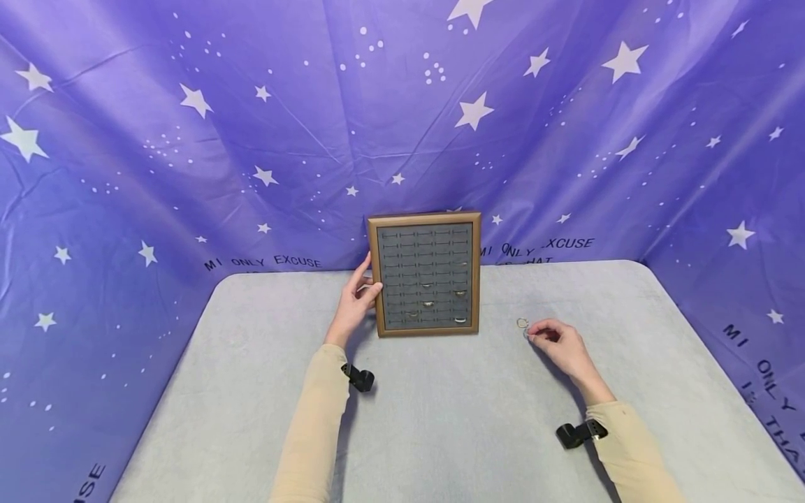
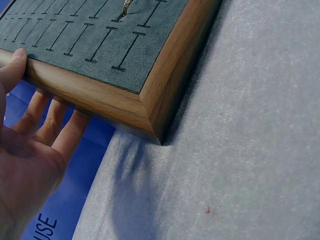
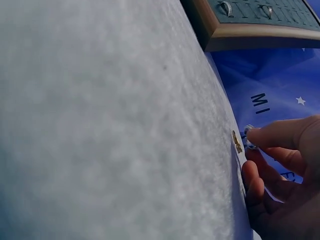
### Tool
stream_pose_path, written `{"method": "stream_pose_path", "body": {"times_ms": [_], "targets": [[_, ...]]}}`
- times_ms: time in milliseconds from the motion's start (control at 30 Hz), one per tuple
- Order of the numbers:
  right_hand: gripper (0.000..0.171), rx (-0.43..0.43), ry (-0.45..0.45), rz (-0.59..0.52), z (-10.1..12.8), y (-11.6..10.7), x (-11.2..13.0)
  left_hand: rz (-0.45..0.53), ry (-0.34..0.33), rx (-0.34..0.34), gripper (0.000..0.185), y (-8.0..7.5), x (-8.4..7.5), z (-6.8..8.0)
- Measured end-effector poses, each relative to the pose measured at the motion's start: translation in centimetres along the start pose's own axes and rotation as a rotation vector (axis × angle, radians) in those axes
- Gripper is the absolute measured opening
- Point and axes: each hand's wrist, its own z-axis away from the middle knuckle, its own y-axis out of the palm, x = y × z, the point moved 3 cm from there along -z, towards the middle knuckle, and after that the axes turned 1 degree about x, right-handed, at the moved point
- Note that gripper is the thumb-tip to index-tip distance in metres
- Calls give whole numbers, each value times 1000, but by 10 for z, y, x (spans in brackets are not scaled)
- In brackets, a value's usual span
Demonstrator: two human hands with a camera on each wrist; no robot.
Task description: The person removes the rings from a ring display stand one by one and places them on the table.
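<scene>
Sleeves reach in low over the grey counter (image 1: 251,391), one hand at a ring board, the other at loose rings.

Head view: the left hand (image 1: 353,304) grips the left edge of the wood-framed board (image 1: 425,274), which stands tilted back against the starred backdrop (image 1: 189,140), likely to steady it; a few rings sit in its lower slots. The right hand (image 1: 560,342), well apart to the right, pinches a small ring (image 1: 527,334), with a second ring (image 1: 522,323) lying just beside it on the counter. Left wrist view: the thumb (image 2: 12,67) presses the frame's front while straight fingers (image 2: 52,122) support it from behind. Right wrist view: the fingers (image 3: 280,135) curl, tips closed on the silvery ring (image 3: 248,131); a gold-coloured ring (image 3: 236,141) lies on the counter close by.
</scene>
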Motion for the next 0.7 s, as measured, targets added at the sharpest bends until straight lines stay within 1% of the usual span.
{"method": "stream_pose_path", "body": {"times_ms": [233,367,467,567,700], "targets": [[7,43,-29,50,-2,3,-2,23,-32,18,64,-1,-4,1],[8,64,-29,82,-2,4,-2,24,-30,40,63,0,-19,4],[8,66,-20,84,-2,5,-1,9,-27,51,63,2,-29,7],[9,64,-11,81,-3,5,-1,10,-29,49,63,2,-31,8],[11,48,23,79,-3,2,0,22,-14,45,62,2,-31,9]]}}
